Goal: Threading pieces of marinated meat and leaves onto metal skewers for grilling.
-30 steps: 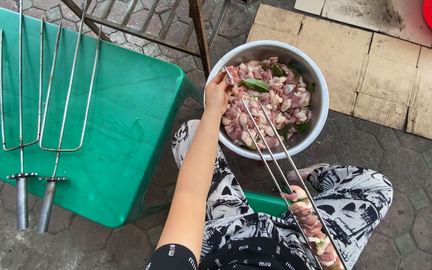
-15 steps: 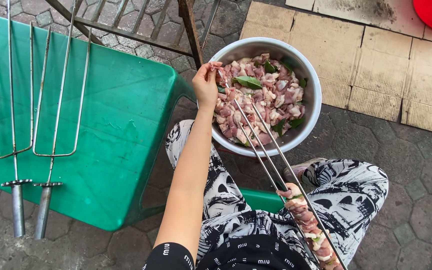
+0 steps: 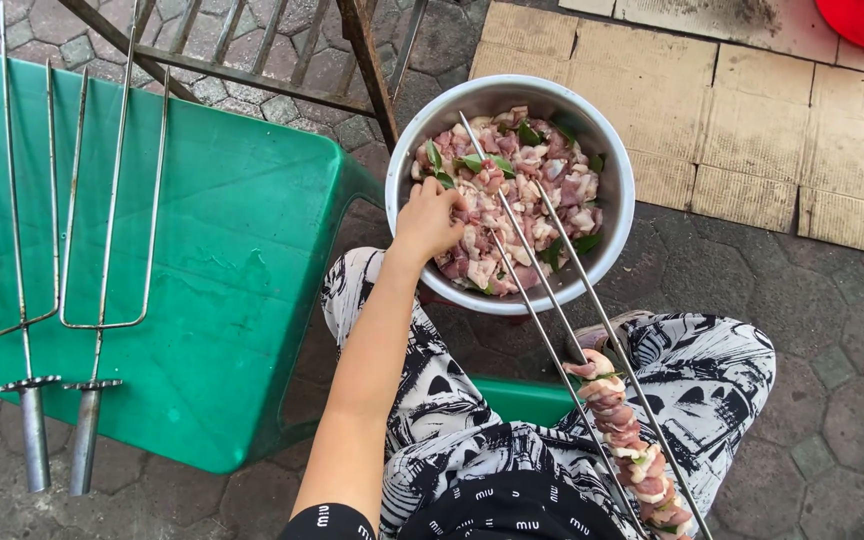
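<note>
While my left hand [image 3: 430, 222] was up at the far left rim of the bowl [image 3: 607, 225] a moment ago, it has now dropped lower into the near left part of the meat [image 3: 512, 205], fingers curled down among the pink chunks and green leaves. From this angle I cannot tell whether the grip has closed on a piece or is only feeling through the pile, because the back of the hand hides the fingertips. The long double-pronged skewer [image 3: 542, 260] has swung too: its tips now reach across the bowl toward the far rim, where before they lay over the middle. Its lower end runs down over my right knee, loaded with a row of threaded meat pieces [image 3: 624, 440]. My right hand is out of view below the picture's edge, so I cannot say how it holds the skewer. To me the lower reach reads as picking the next chunk for the prongs. Two empty pronged skewers [image 3: 62, 250] lie side by side on the green tabletop [image 3: 232, 250] at my left, well apart from the bowl, and they have not moved.
</note>
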